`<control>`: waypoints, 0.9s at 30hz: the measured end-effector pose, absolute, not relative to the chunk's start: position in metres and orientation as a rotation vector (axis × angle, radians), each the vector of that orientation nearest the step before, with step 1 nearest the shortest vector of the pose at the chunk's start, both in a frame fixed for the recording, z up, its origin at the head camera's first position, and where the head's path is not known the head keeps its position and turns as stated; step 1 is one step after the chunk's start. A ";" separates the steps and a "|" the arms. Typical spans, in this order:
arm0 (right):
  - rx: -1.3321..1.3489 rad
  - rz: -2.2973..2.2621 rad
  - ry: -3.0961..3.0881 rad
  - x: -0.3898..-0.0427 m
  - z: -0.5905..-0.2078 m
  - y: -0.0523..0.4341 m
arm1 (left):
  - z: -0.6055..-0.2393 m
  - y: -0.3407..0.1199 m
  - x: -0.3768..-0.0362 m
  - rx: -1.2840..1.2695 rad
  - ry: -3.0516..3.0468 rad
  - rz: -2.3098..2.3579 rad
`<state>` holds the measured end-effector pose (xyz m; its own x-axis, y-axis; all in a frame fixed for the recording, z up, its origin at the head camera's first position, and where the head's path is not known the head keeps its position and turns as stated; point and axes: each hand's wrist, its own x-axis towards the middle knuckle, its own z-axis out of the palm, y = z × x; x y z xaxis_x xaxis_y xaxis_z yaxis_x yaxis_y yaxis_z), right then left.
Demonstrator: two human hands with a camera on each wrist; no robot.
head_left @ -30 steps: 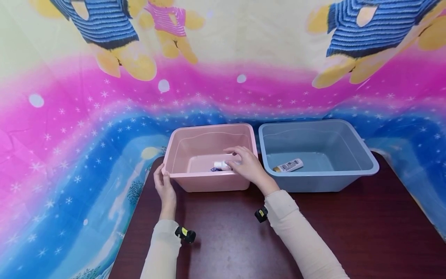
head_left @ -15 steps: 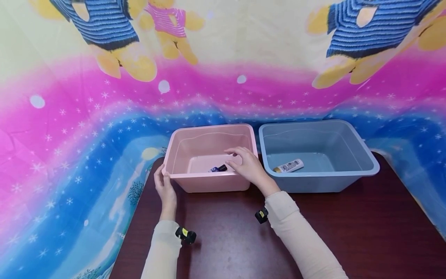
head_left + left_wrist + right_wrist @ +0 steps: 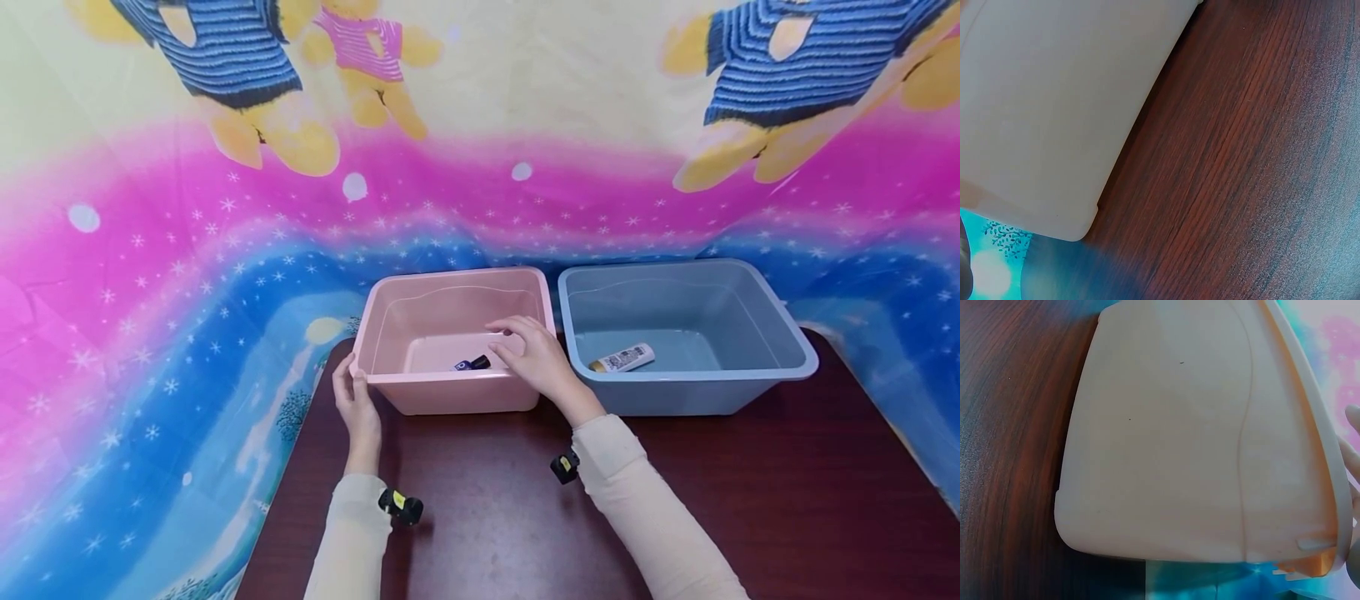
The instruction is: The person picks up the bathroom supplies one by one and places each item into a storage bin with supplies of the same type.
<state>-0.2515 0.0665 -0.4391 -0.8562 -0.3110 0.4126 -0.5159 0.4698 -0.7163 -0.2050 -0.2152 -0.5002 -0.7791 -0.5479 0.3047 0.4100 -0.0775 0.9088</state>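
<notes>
My left hand [image 3: 357, 412] grips the front left corner of the pink basin [image 3: 450, 393], with thumb and fingers at its rim. Over the basin's front right rim is my right hand [image 3: 536, 358], its thumb and fingers apart and nothing seen between them. Inside the pink basin lies a small dark blue bottle [image 3: 472, 363] with a black cap, just left of the right hand. The front wall hides part of the basin floor. In the right wrist view, a few fingers [image 3: 1350, 459] show past the basin rim; the left wrist view mostly shows the basin's outer wall [image 3: 1054, 112].
A grey-blue basin [image 3: 690, 396] stands to the right of the pink one. In it lies a white bottle [image 3: 628, 357] with a gold cap. Both basins stand toward the back of a dark wooden table [image 3: 495, 500], before a printed cloth backdrop [image 3: 480, 200].
A white item beside the dark blue bottle, near the right hand's fingertips, has gone out of sight behind the pink basin's front wall. Both hands have stayed nearly in place.
</notes>
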 end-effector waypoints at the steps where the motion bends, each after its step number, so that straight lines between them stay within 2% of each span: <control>1: 0.713 1.329 -2.486 -0.251 -0.439 0.067 | -0.500 -0.215 -0.205 0.151 -1.559 -1.916; 9: 0.705 1.303 -2.450 -0.248 -0.438 0.070 | -0.527 -0.225 -0.220 0.153 -1.543 -1.909; 19: 0.679 1.320 -2.446 -0.236 -0.440 0.077 | -0.502 -0.215 -0.205 0.125 -1.546 -1.924; 27: 0.685 1.303 -2.369 -0.226 -0.445 0.078 | -0.500 -0.216 -0.205 0.115 -1.580 -1.904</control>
